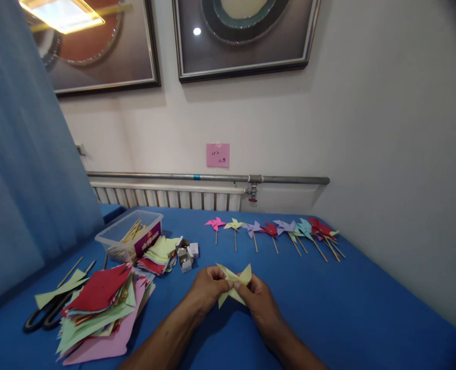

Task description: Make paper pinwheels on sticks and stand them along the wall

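Observation:
A pale yellow paper pinwheel (224,297) is held over the front of the table between both my hands, its points sticking out around my fingers. My left hand (208,289) pinches it from the left, thumb near its centre. From the right, my right hand (259,298) grips it too, thumb and fingers pressed close to the middle. Whether a pin or stick is at its centre is hidden by my thumbs. Beyond my hands lies a row of finished pinwheels on sticks, among them a pink one (215,223), a yellow one (234,224) and a red one (270,229).
On the left are a stack of coloured paper (100,290), black-handled scissors (52,311), a clear plastic box (114,234) of wooden sticks, a smaller paper pile (162,252) and small open boxes (186,254). A blue curtain (31,144) hangs left; a wall stands behind.

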`<state>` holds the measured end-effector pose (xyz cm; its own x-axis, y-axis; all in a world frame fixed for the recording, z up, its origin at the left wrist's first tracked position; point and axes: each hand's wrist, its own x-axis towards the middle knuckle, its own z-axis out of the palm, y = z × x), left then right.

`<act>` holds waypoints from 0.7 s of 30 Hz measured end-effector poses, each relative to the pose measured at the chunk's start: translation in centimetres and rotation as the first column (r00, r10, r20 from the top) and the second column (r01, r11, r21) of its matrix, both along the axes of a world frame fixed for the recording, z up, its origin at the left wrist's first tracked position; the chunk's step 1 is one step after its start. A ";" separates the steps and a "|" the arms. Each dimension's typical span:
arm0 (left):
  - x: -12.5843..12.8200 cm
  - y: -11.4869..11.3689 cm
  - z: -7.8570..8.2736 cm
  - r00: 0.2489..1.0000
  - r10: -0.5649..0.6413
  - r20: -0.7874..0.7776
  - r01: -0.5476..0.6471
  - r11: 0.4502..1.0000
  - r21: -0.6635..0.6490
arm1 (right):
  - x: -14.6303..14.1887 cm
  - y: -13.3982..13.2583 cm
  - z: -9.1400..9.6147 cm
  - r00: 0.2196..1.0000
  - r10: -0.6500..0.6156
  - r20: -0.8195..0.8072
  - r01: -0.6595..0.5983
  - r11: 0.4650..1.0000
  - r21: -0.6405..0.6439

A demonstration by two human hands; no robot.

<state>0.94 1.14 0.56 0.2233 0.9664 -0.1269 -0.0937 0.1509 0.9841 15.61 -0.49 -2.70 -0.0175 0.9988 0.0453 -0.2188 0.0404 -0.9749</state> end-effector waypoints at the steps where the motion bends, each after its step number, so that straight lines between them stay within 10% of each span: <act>1: 0.0 0.0 0.0 1.000 -0.001 -0.001 0.001 1.000 0.001 | 0.0 0.0 0.0 1.000 0.013 -0.001 -0.013 1.000 0.001; 21: 0.1 0.0 -0.4 0.999 -0.026 -0.045 0.028 0.999 0.044 | 0.1 0.2 -0.5 1.000 0.000 0.030 0.002 0.999 -0.045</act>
<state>1.09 1.14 0.16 0.2447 0.9651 -0.0937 -0.0467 0.1083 0.9930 15.75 -0.26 -3.24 -0.0171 0.9999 0.0000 -0.1897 -0.0032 -0.9818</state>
